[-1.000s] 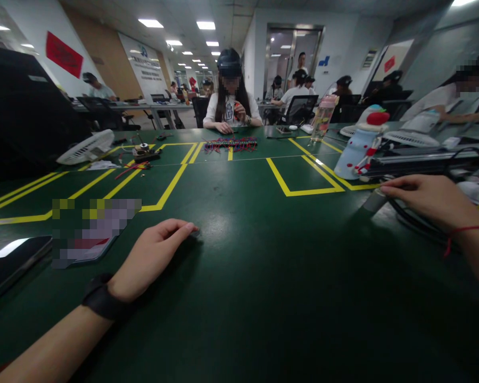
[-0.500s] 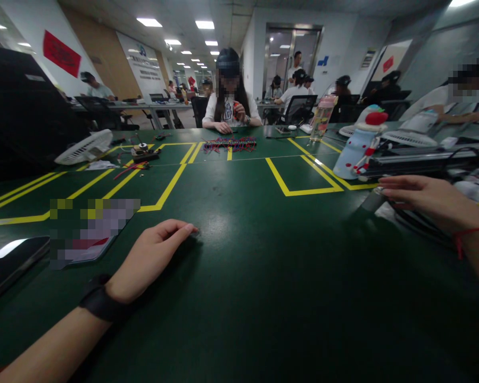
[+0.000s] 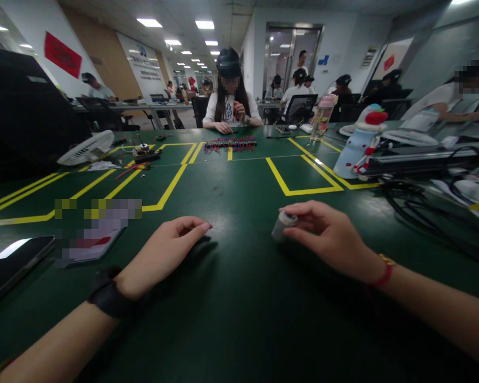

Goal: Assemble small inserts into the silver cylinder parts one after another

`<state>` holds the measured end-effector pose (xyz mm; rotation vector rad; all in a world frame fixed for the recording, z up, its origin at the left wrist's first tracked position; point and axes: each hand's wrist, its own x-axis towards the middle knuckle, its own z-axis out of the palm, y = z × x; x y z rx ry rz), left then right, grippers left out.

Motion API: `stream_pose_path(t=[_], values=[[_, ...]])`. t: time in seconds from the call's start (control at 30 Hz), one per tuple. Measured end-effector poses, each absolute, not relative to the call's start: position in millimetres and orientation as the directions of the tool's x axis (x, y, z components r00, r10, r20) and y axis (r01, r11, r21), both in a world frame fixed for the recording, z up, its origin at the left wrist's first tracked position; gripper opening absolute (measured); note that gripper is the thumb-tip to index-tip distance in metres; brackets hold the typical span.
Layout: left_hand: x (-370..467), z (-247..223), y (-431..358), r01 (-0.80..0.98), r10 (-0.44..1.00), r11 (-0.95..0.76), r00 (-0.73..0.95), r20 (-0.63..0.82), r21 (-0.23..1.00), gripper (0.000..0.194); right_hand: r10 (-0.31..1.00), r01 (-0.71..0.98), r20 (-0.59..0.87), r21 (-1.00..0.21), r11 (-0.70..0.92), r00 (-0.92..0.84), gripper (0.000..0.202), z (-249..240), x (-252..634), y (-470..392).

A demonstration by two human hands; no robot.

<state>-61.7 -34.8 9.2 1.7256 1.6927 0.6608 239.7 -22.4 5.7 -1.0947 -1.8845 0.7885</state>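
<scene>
Cylinder [image 3: 278, 229], grey, sat between thumb and fingers of the right hand [image 3: 327, 231], gripped near its top, probably for steadiness, at the counter [image 3: 243, 303]; the left hand [image 3: 159, 252] curled nearby, whether pinching anything I couldn't tell.

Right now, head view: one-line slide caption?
Right hand holds a small grey cylinder, left hand not touching it, over a green table marked with yellow lines.
</scene>
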Motion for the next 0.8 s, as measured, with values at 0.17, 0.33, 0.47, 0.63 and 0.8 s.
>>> stream_pose_path(t=[0.17, 0.33, 0.47, 0.63, 0.8], values=[[-29.1, 15.5, -42.3, 0.661, 0.974, -0.195, 0.216, 0.066, 0.724, 0.028, 0.808, 0.310, 0.324, -0.802, 0.510, -0.493, 0.030, -8.6, 194.1, -38.4], [-2.5, 21.3, -44.8, 0.615, 0.904, -0.416, 0.362, 0.229, 0.670, 0.025, 0.848, 0.207, 0.294, -0.886, 0.415, -0.442, 0.047, -17.1, 194.5, -33.5], [5.5, 26.1, -43.5, 0.623, 0.903, -0.422, 0.349, 0.250, 0.658, 0.025, 0.851, 0.159, 0.270, -0.914, 0.374, -0.450, 0.049, -19.3, 195.0, -31.9], [8.7, 29.1, -42.2, 0.624, 0.912, -0.408, 0.317, 0.261, 0.666, 0.022, 0.826, 0.177, 0.298, -0.889, 0.423, -0.478, 0.045, -18.9, 193.0, -32.8], [0.3, 24.2, -41.1, 0.601, 0.932, -0.363, 0.224, 0.286, 0.712, 0.023, 0.815, 0.285, 0.330, -0.819, 0.498, -0.476, 0.041, -17.2, 196.8, -33.6]])
